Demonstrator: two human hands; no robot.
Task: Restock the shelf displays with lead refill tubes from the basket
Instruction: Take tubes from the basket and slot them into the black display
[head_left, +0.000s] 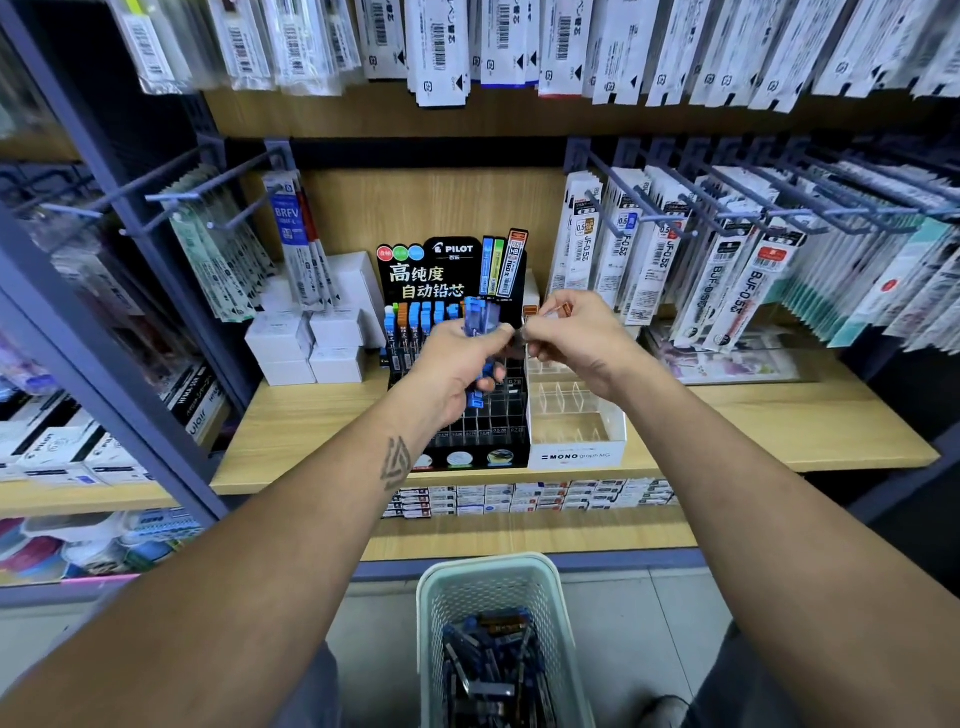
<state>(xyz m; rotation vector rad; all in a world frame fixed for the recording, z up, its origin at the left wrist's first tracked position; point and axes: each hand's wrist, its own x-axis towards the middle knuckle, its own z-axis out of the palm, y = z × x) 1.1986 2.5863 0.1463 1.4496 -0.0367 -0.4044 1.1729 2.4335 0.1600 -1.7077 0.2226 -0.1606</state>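
Holding: left hand (457, 358) has its fingers curled round a bunch of blue lead refill tubes (480, 319), raised in front of the black display rack (460, 364).
Right hand: right hand (571, 332) pinches a thin orange-capped tube (558, 310) between thumb and fingertips, just beside the left hand, fingertips nearly meeting.
Black display rack: stands upright on the wooden shelf (311, 426); back rows carry blue-capped and orange-capped tubes, front slots show bare dividers.
Clear display box (574, 415): white-fronted, touching the right side of the black rack; the compartments in view hold nothing I can make out.
Basket (498, 582): pale perforated plastic, on the floor below the shelf between the person's legs, with a loose heap of dark blue tubes (493, 670) in its bottom.
White boxes (311, 343): stacked left of the rack on the same shelf.
Hanging packets (727, 280): refill packs on hooks to the right and above.
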